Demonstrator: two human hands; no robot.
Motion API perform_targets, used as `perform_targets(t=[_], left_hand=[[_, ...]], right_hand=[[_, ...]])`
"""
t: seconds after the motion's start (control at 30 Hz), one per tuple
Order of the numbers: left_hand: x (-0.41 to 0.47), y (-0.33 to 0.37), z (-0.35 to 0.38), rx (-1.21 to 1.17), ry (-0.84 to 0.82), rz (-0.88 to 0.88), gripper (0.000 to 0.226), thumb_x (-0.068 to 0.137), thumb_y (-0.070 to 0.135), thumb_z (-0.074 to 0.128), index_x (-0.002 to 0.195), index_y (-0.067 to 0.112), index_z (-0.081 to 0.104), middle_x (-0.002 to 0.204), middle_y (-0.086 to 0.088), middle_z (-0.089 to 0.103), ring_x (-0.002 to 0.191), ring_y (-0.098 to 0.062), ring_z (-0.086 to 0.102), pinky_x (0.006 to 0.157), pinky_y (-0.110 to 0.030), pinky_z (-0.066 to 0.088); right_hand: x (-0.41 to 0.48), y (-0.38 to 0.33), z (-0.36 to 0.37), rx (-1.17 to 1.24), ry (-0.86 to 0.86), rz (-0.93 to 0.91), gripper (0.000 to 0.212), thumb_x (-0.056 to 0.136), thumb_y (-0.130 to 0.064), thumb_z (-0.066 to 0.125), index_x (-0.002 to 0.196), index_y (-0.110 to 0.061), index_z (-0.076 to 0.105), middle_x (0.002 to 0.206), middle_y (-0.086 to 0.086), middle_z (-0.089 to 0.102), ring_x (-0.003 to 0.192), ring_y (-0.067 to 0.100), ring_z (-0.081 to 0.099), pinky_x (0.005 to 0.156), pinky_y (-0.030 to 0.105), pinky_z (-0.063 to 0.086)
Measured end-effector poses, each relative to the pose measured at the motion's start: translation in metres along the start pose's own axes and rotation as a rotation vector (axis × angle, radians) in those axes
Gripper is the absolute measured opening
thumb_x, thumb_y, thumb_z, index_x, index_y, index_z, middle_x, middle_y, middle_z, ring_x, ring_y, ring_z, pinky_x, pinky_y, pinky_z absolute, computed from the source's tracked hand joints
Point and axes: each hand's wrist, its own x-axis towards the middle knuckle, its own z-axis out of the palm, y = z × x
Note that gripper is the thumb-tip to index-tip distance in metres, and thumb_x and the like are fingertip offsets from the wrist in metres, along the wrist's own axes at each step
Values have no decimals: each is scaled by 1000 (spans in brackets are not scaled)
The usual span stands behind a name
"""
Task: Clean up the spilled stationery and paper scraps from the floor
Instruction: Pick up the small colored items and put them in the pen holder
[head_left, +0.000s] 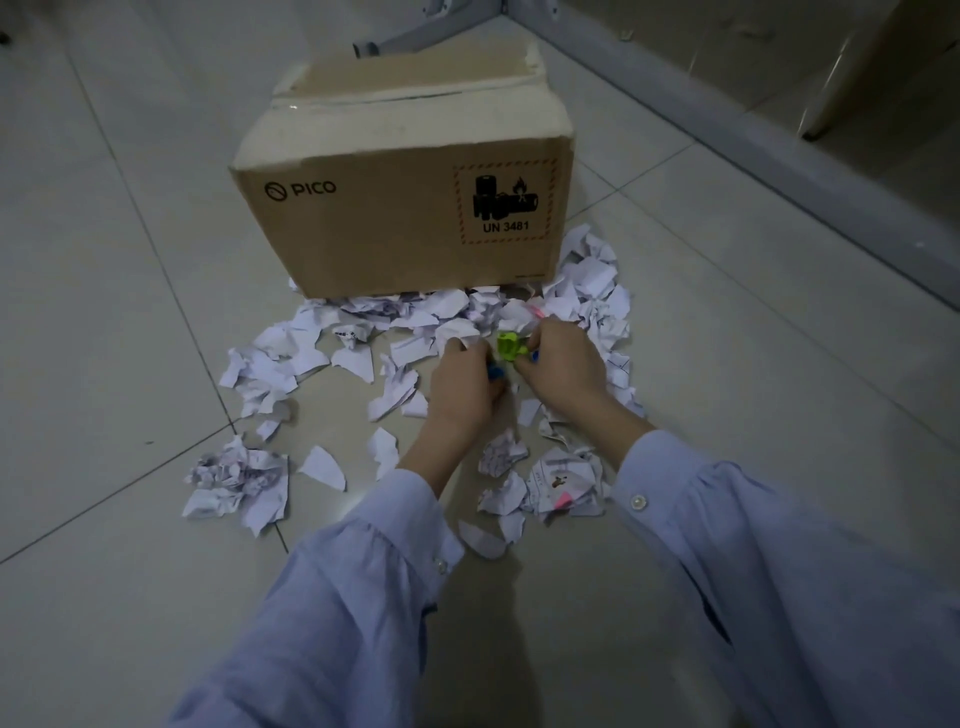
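Observation:
Torn and crumpled white paper scraps lie spread over the tiled floor in front of a brown cardboard box. My left hand is curled round a small blue item. My right hand pinches a small green stationery piece and also holds something blue at its fingertips. Both hands are close together, just above the scraps near the box's front. A crumpled wad lies to the lower left. Another scrap with pink marks lies between my forearms.
The box is closed on top, bears a PICO logo and stands on some scraps. A grey metal leg and a grey baseboard rail run behind and to the right. Bare tiles stretch to the left.

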Motion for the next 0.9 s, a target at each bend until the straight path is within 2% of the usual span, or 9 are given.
perform_targets(t=[0.13,0.23,0.3,0.33,0.43,0.53,0.67,0.8,0.9], left_hand=[[-9,-11,-10,-72,18,-7,28,81,17,69,104,4,58,111,-17,53,90,-31,56,71,-23,33],[-15,-15,-20,-203,25,-56,26,78,13,73,97,3,59,102,-16,62,84,-29,59,69,-29,43],[-20,-10,-25,-342,22,-89,22,77,12,74,90,6,58,95,-16,65,69,-26,59,64,-37,53],[-21,-4,-27,-392,28,-85,22,78,11,74,89,8,56,93,-14,65,61,-24,58,60,-35,54],[-24,14,-33,-513,17,-63,28,80,13,74,97,14,52,95,-2,61,52,-20,59,47,-22,51],[-21,40,-36,-674,-93,-87,35,81,14,72,110,20,55,97,2,62,54,-14,62,50,-21,51],[-16,87,-32,-1036,-347,-174,27,88,7,62,114,9,62,80,-5,63,48,-8,50,48,-16,45],[-2,138,-27,-1415,-569,-319,19,89,10,55,106,9,63,89,-6,65,47,-7,51,36,-10,40],[7,169,-24,-1588,-727,-380,29,74,21,59,101,12,61,91,-5,62,44,-4,53,33,-8,39]], right_hand=[[-11,6,-6,365,19,106,21,81,-23,70,81,-11,53,91,7,60,85,24,56,69,32,43],[-24,7,-16,595,-23,256,21,85,-20,66,77,-13,48,77,5,54,67,22,52,59,30,41],[-31,10,-26,738,-43,384,17,87,-20,63,78,-13,50,78,9,57,57,21,50,51,29,41],[-34,13,-35,825,-49,434,13,89,-19,61,81,-12,52,82,11,60,53,20,48,49,29,41],[-40,20,-60,1118,-78,476,8,95,-14,52,94,-17,59,84,12,61,46,16,42,43,26,35],[-45,31,-88,1338,-106,502,19,96,-7,45,99,-15,62,76,8,55,44,14,42,41,23,34],[-54,51,-124,1612,-86,540,19,95,-2,43,88,-9,58,75,8,57,44,13,54,38,19,42],[-64,79,-154,1863,0,586,21,95,-5,43,91,-10,62,81,9,65,53,17,65,42,20,50],[-75,99,-172,1969,74,569,25,92,-4,40,87,-8,63,79,11,68,60,23,69,44,22,54]])
